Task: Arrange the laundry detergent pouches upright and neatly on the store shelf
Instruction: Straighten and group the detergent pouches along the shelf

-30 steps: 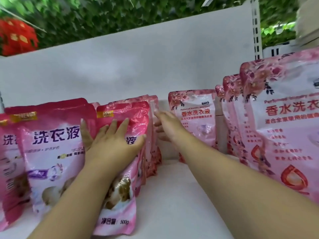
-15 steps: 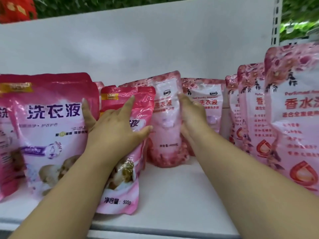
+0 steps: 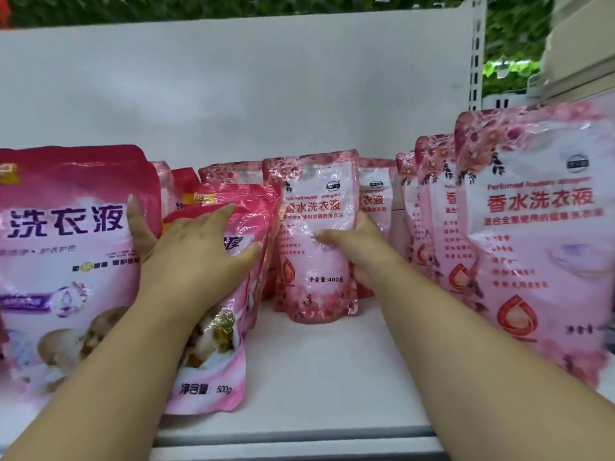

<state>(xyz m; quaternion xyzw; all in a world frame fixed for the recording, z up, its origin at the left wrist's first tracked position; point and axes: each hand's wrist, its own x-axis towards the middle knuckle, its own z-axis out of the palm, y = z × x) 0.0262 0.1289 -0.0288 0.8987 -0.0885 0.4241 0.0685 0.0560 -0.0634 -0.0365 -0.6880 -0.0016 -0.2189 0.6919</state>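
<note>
Since a moment ago your right hand has brought the 400 g rose-print pouch forward and turned it to face you; it now stands upright on the white shelf, in front of the other rose-print pouches at the back. Your thumb lies across the front of that pouch near its middle and your fingers curl behind its right edge, so you grip it from the right side. Your left hand has stayed where it was: fingers spread and fairly straight, pressed flat on the upper front of the 500 g pink pouch, which leans back with its base toward the shelf's front edge. The little finger reaches across onto the large pink pouch just to the left, which touches the 500 g one. The 400 g pouch stands just right of the 500 g pouch, their top corners close. A row of tall rose-print pouches stands at the far right, apart from your right hand.
</note>
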